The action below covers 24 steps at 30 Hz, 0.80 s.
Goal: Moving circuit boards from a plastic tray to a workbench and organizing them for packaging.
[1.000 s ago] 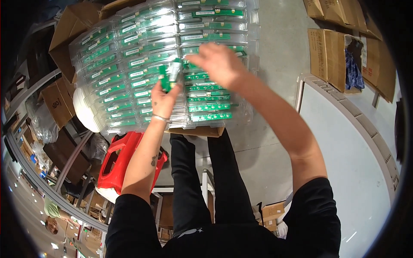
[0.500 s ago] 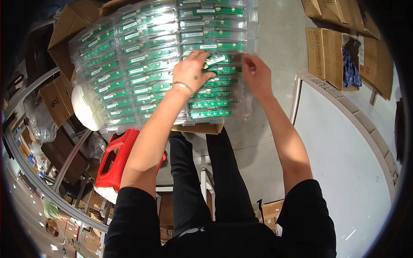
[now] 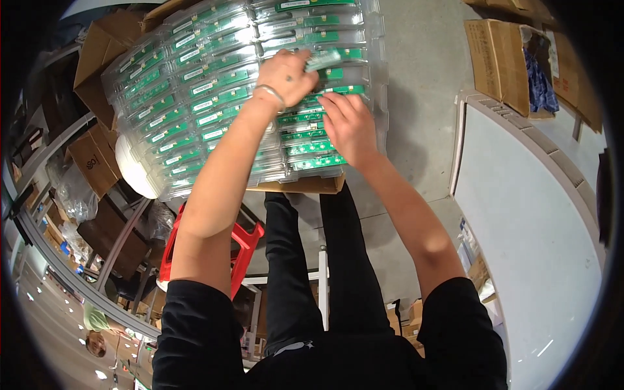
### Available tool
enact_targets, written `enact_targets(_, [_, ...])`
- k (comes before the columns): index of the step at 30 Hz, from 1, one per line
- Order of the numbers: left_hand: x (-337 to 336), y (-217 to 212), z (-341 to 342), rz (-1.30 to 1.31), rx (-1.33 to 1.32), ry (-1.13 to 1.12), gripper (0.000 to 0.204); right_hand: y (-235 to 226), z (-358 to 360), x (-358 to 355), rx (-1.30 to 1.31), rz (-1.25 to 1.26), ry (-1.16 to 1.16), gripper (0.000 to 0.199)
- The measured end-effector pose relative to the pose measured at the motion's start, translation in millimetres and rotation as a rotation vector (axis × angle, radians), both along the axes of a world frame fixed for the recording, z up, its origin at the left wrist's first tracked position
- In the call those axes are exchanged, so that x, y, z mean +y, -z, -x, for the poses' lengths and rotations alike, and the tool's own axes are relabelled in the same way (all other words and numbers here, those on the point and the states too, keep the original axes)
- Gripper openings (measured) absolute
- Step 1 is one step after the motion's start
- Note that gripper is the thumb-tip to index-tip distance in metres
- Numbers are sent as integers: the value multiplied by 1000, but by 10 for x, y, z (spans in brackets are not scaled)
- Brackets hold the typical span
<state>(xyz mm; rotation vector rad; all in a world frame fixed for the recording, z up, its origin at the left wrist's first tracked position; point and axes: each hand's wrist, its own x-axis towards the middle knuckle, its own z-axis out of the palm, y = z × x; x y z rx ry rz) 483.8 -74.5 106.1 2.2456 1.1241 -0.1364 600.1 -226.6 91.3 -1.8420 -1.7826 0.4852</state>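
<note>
In my left hand [image 3: 289, 78], closed with a bracelet at the wrist, is a small green circuit board [image 3: 323, 60], blurred by motion and held between thumb and fingers over the tray's right column. Close beside it, my right hand [image 3: 351, 130] is over the same column, its fingers bent and apart, the tips near a board in its slot [image 3: 348, 90]. I see nothing held in it. Beneath both hands lies a clear plastic tray [image 3: 378, 68] with rows of narrow green boards, several bearing white labels. My hands cover some of its slots.
A cardboard box edge [image 3: 309, 186] shows under the tray. Left of my legs is a red plastic stool [image 3: 246, 250]; a white rounded object [image 3: 134, 169] sits by the tray. Open cartons [image 3: 497, 62] and a large white panel [image 3: 520, 227] are on the right. Metal rails [image 3: 71, 279] run along the left.
My left hand has moved farther away, carrying the board. My right hand has come left from beside the tray to its right column. The view has shifted slightly.
</note>
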Motion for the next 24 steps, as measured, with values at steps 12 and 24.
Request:
enact_targets(12, [-650, -212, 899, 716, -480, -1094, 18, -23, 82, 75, -106, -11, -73, 20])
enact_targets(24, [-1074, -232, 1181, 946, -588, -1312, 18, -140, 217, -179, -242, 170, -228, 18])
